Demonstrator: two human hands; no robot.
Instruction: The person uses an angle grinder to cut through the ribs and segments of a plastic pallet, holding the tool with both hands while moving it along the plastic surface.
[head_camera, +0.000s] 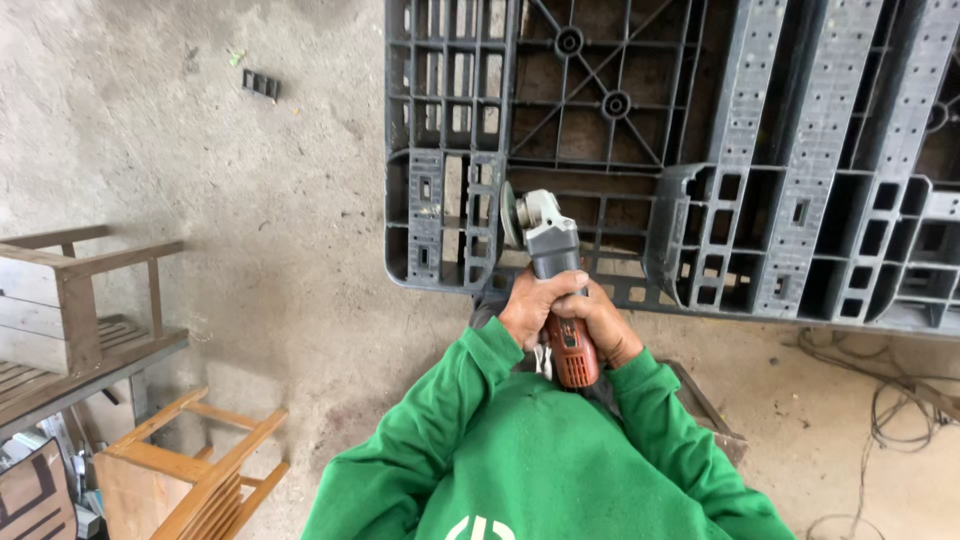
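Note:
I hold an angle grinder (548, 250) with a grey head and a red-orange body in both hands. My left hand (533, 305) wraps the front of the body and my right hand (606, 328) grips it just behind. Its disc (509, 214) stands on edge against a rib of a dark grey plastic pallet (800, 150) that lies upside down on the floor. My sleeves are green.
Bare concrete floor (250, 180) spreads to the left with a small black plastic piece (260, 84) on it. Wooden benches and chair frames (150, 400) stand at the lower left. Loose cables (890, 400) trail across the floor at the right.

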